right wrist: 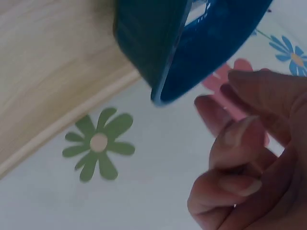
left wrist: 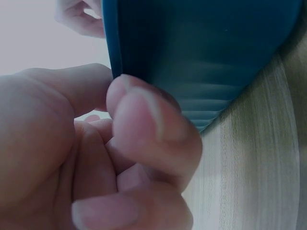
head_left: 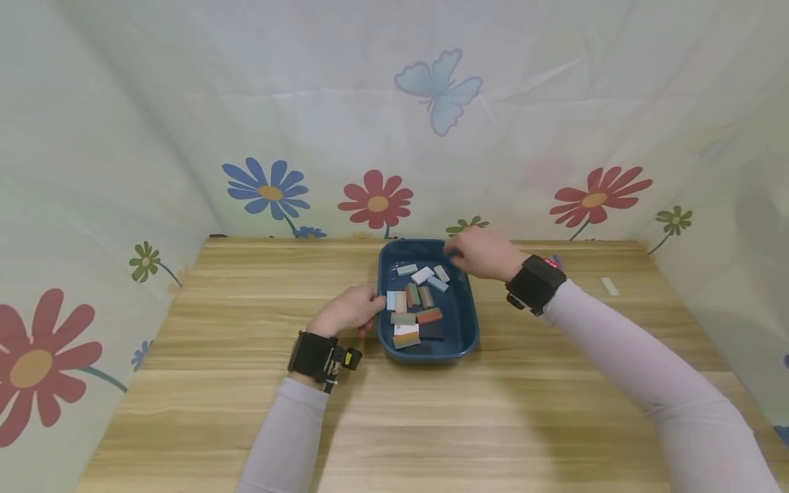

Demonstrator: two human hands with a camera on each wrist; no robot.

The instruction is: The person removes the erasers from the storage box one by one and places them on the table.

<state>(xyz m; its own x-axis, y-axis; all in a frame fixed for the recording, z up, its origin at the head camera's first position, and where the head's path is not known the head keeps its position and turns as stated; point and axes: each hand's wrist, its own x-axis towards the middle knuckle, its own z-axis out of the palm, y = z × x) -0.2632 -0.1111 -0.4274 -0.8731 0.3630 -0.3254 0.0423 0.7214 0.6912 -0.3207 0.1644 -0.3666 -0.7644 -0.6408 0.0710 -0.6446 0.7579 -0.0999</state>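
A dark blue plastic tub (head_left: 459,335) stands on the wooden table with several small rectangular blocks lying inside. Their colours include white (head_left: 422,275), light blue (head_left: 437,283), red-orange (head_left: 429,315) and black (head_left: 431,331). At the tub's left side, my left hand (head_left: 348,311) pinches the rim between thumb and curled fingers; the left wrist view shows the fingertips against the outer wall (left wrist: 201,57). My right hand (head_left: 483,253) hovers over the far right corner of the tub. In the right wrist view its fingers (right wrist: 225,184) are loosely bent, apart from the rim, with nothing visible between them.
On the table (head_left: 246,411) to the right lies a pale flat strip (head_left: 609,286). A small purple and red item (head_left: 557,261) is partly hidden behind the right wrist strap. A flower-printed cloth (head_left: 320,103) hangs behind the table and along both sides.
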